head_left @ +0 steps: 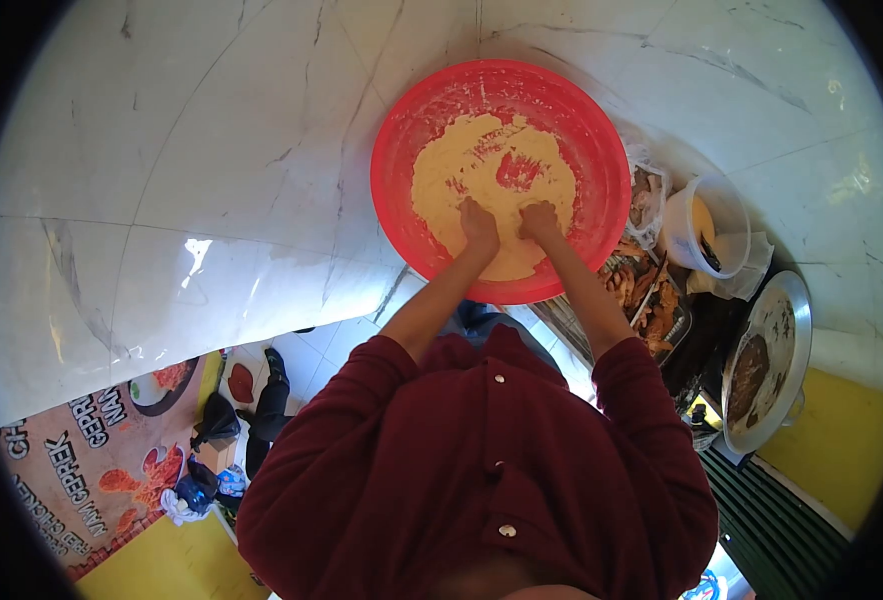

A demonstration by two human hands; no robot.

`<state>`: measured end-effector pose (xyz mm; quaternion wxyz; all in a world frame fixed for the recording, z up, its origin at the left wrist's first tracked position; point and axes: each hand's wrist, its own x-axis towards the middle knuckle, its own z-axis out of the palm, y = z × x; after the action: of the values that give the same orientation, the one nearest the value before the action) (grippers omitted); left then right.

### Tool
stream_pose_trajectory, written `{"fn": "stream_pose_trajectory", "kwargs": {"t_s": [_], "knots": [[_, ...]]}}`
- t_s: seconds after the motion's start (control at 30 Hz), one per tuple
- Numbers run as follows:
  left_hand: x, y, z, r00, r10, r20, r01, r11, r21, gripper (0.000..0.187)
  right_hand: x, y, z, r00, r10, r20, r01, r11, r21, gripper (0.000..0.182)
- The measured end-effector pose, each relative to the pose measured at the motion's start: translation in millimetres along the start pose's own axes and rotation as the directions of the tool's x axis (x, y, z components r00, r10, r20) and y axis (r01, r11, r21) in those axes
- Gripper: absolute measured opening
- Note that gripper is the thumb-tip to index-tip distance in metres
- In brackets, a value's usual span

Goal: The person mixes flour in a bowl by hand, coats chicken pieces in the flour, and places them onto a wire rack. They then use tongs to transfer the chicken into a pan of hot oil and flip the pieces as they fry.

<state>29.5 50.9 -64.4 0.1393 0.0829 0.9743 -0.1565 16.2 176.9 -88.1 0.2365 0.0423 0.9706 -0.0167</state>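
A large red plastic basin (602,210) holds a wide layer of pale yellow flour (497,262), spread unevenly so that red patches of the bottom show through. Both my hands are down in the flour, side by side and a little apart. My left hand (479,226) is closed, its fingers curled into the flour near the middle of the basin. To its right, my right hand (539,221) is also curled in the flour, the fingertips partly hidden.
Right of the basin are a tray of fried chicken pieces (667,318), a clear plastic bag (646,200) and a white tub (684,228). A large metal pan (800,300) stands farther right. Marble-look tile (242,130) surrounds the basin; a printed banner (82,450) is at lower left.
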Motion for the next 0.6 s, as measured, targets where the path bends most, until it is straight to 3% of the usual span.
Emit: {"fn": "stream_pose_trajectory", "kwargs": {"t_s": [0.03,0.07,0.13,0.17,0.23,0.27,0.33,0.37,0.43,0.47,0.53,0.57,0.6], "knots": [[-3.2,7.5,-1.5,1.0,0.021,0.013,-0.021,1.0,-0.008,0.025,3.6,0.3,3.5,0.993,-0.028,0.117,0.024,0.999,0.036,0.03],[-8.8,5.3,-9.3,1.0,0.023,0.012,-0.022,1.0,-0.011,0.025,1.5,3.2,3.2,0.993,-0.026,0.117,0.022,0.999,0.033,0.03],[-18.5,-13.2,-37.2,0.988,0.104,0.118,-0.061,0.945,-0.322,0.034,-3.8,8.4,-6.6,0.972,-0.191,0.137,0.171,0.975,0.142,0.03],[-17.2,-22.7,-40.3,0.988,0.1,0.118,-0.057,0.945,-0.322,0.034,-3.6,12.9,-14.9,0.972,-0.194,0.136,0.175,0.974,0.141,0.03],[-4.9,-45.4,-42.4,0.91,0.236,0.341,0.016,0.802,-0.597,0.052,-2.5,31.0,-34.1,0.832,-0.295,0.47,0.008,0.854,0.521,0.029],[7.7,-57.9,-30.2,0.91,0.236,0.342,0.015,0.803,-0.595,0.052,-6.6,41.5,-43.4,0.832,-0.296,0.47,0.008,0.853,0.522,0.029],[29.6,-78.7,5.4,0.72,0.671,0.179,0.011,0.247,-0.969,0.057,-14.7,58.1,-56.2,0.861,-0.373,0.345,-0.062,0.596,0.801,0.026],[24.7,-86.2,-2.3,0.718,0.672,0.183,0.015,0.248,-0.969,0.057,-17.0,60.1,-56.6,0.86,-0.373,0.348,-0.066,0.595,0.801,0.026],[14.6,-101.0,-35.8,0.873,0.301,0.383,-0.014,0.801,-0.598,0.059,-13.4,63.9,-60.6,0.943,-0.176,0.281,-0.026,0.807,0.59,0.029],[16.9,-99.9,-27.4,0.874,0.301,0.381,-0.016,0.802,-0.597,0.059,-9.7,64.8,-64.7,0.972,-0.085,0.217,-0.025,0.887,0.461,0.031],[24.7,-94.3,-2.5,0.975,0.054,0.215,0.09,0.791,-0.605,0.061,-4.7,65.7,-70.6,0.997,0.065,0.045,-0.072,0.982,0.177,0.035],[21.4,-91.6,-3.5,0.975,0.054,0.214,0.089,0.791,-0.605,0.061,-7.8,63.0,-68.3,0.997,0.066,0.045,-0.073,0.981,0.177,0.035],[13.7,-86.1,-7.2,0.992,0.022,0.126,0.051,0.839,-0.541,0.06,-14.6,56.0,-63.6,0.993,0.052,-0.108,-0.043,0.995,0.085,0.034]]}}
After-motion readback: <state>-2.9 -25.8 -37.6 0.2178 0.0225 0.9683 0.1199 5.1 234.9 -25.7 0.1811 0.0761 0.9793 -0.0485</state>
